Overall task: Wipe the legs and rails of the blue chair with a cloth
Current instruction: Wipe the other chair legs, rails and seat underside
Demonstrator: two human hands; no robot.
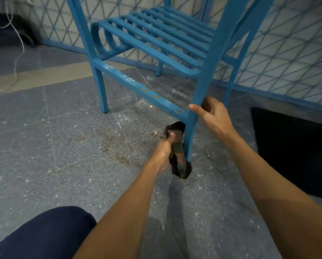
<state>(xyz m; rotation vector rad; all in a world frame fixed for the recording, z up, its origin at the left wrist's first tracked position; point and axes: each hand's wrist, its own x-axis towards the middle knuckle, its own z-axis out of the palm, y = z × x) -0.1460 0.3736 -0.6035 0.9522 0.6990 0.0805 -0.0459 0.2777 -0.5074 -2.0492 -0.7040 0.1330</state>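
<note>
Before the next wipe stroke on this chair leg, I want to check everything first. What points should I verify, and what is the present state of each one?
1. Left hand grips the cloth firmly: ok.
2. Cloth lies against the lower part of the near leg: ok.
3. Right hand holds the near leg above the rail joint, to steady it: ok.
4. Lower rail is clean: not ok; white specks and rust-coloured marks show on it.
5. Foot of the near leg is wiped: cannot tell; the cloth hides it.
</note>
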